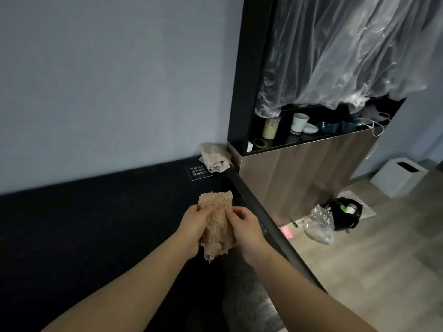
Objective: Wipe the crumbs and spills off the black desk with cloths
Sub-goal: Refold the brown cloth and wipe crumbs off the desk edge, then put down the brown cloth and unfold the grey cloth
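We hold a tan shaggy cloth (217,221) between both hands above the black counter (96,224), close to its right edge. The left hand (195,224) has its grip pinched on the cloth's left side, thumb on top and fingers tucked behind; the right hand (244,225) pinches the right side the same way. The cloth is bunched into a rough upright wad, its lower end hanging loose below our palms, and it does not seem to touch the counter.

We judge it light, soft and entirely limp: the long pile looks like chenille or microfibre, so it should compress easily and take whatever shape we press it into. It is not slippery or fragile. For wiping we would likely flatten it under an open palm rather than pinch an edge, so the fibres meet the surface broadly.

A second cloth (214,159), paler and thinner with a crinkled weave, lies crumpled at the counter's far right corner, against the wall and beside the dark cabinet (297,168). It partly covers a small printed sign (196,172) lying on the surface.

The counter itself is matte and very dark, with a hard straight rim (263,216) along the right edge. In this light we cannot make out any crumbs or spills on it.
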`<action>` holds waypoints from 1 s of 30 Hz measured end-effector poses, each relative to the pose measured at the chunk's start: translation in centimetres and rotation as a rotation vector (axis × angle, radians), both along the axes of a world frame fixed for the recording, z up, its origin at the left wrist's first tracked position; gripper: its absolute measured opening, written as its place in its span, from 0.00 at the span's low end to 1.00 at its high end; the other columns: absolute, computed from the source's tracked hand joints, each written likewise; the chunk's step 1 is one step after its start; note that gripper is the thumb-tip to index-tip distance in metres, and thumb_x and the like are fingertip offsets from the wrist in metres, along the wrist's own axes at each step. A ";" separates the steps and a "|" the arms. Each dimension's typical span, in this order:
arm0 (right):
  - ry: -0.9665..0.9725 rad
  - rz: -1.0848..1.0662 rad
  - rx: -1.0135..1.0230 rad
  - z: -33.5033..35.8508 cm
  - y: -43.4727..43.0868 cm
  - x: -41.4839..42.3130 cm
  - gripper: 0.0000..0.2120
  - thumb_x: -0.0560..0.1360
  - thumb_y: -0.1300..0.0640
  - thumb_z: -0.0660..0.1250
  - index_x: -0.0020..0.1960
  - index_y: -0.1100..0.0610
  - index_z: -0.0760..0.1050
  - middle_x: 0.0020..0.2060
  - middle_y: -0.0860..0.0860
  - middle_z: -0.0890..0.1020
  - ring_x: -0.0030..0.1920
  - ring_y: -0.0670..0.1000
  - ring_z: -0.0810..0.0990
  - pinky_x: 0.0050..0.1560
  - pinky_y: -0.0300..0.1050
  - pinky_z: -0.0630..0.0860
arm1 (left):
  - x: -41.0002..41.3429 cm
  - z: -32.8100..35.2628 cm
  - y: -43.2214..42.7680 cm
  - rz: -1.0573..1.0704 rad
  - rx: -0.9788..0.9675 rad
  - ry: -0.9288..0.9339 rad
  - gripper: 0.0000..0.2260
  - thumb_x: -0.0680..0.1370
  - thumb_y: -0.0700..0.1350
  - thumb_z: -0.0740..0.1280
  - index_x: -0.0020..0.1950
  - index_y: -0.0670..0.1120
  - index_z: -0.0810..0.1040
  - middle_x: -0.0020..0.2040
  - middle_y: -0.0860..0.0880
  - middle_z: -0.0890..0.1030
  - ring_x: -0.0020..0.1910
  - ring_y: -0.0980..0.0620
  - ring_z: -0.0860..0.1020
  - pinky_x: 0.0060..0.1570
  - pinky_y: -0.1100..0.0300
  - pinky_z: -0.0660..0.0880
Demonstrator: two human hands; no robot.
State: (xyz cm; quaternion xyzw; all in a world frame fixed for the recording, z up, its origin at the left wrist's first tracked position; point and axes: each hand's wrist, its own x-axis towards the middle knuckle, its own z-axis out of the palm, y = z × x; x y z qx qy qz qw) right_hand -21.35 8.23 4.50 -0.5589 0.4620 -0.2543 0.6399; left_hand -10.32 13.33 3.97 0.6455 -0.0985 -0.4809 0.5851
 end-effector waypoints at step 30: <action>0.673 0.801 -0.371 -6.7 -31.4 19.8 0.16 0.77 0.60 0.55 0.59 0.54 0.77 0.59 0.55 0.78 0.58 0.57 0.75 0.61 0.52 0.72 | 15.9 -6.2 -24.3 0.472 0.326 -0.204 0.16 0.77 0.50 0.64 0.61 0.42 0.73 0.52 0.43 0.79 0.49 0.44 0.79 0.52 0.46 0.78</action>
